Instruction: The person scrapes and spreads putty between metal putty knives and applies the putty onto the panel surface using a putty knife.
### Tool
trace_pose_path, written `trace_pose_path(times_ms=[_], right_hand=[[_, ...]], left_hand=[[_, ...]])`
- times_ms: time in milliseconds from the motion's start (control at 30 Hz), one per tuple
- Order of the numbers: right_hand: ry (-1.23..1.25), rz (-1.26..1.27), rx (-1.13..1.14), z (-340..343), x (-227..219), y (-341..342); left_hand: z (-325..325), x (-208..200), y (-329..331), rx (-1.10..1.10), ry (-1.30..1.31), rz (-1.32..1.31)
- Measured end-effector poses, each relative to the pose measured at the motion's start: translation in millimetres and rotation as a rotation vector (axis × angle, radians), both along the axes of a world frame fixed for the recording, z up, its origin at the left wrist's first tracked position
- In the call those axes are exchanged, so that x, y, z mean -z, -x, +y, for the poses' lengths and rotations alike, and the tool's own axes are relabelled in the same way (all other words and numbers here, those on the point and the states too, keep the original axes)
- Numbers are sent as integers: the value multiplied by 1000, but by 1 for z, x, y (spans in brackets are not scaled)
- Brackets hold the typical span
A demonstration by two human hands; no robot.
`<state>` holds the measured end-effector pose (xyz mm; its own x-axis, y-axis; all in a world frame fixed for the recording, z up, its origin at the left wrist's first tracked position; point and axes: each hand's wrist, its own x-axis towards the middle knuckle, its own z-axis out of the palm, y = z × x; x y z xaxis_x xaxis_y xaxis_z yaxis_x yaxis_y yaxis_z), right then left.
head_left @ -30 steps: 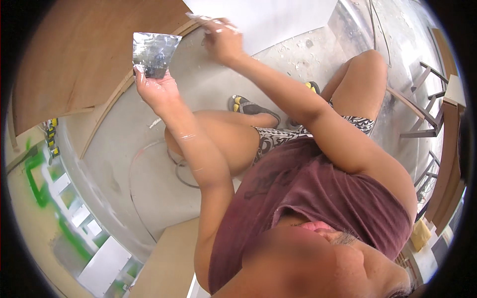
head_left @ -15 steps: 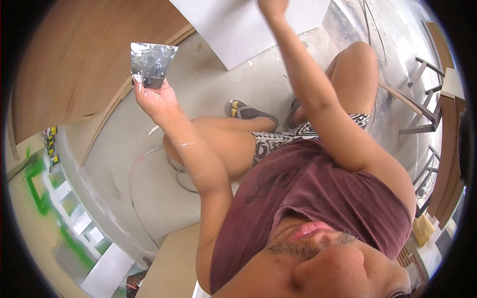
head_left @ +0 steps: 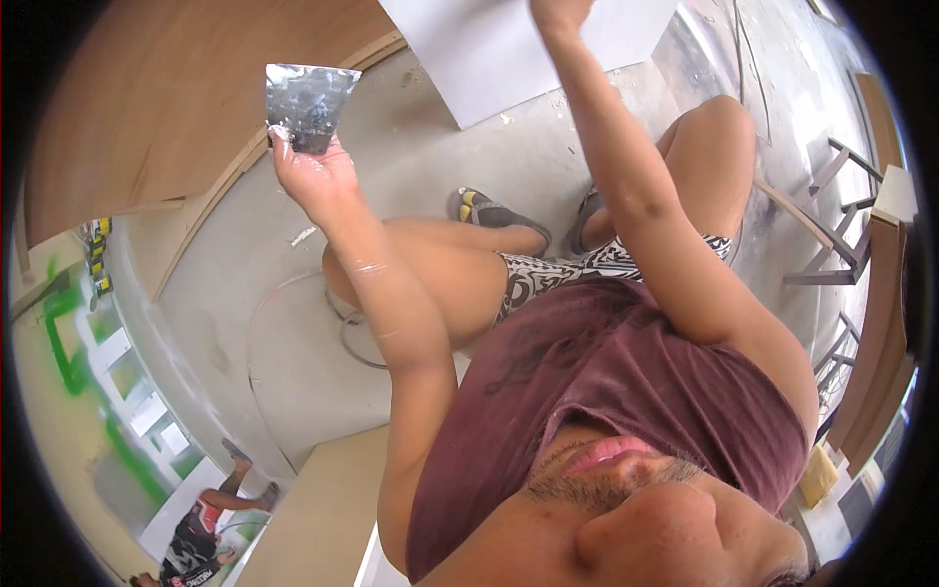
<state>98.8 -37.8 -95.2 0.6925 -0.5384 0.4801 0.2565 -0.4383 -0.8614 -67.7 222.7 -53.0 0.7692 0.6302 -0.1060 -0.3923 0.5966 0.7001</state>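
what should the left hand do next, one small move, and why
Perhaps the left hand should bring the trapezoid metal plate a little closer to the white panel. It grips the plate, whose face carries pale smears, left of the panel, while the right hand shows in front of the panel; its fingers are cut off by the picture edge, so any tool there is hidden.

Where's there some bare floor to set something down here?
Bare floor shows between the left hand, the white panel and the yellow-marked shoe. Another patch lies lower left, between the wooden panelling and the thin cable. It's crowded at far right, where dark legs and brown boards bunch together.
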Motion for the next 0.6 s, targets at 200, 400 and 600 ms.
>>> trace_pose_path(times_ms=[200, 400, 600], right_hand=[[288, -64, -195, 137, -1, 70], [16, 158, -718, 131, -32, 105], [-524, 296, -1063, 65, -30, 133]], left_hand=[[3, 9, -4, 6, -8, -11], [1, 8, -7, -59, 25, 56], [-52, 20, 3, 166, -134, 64]])
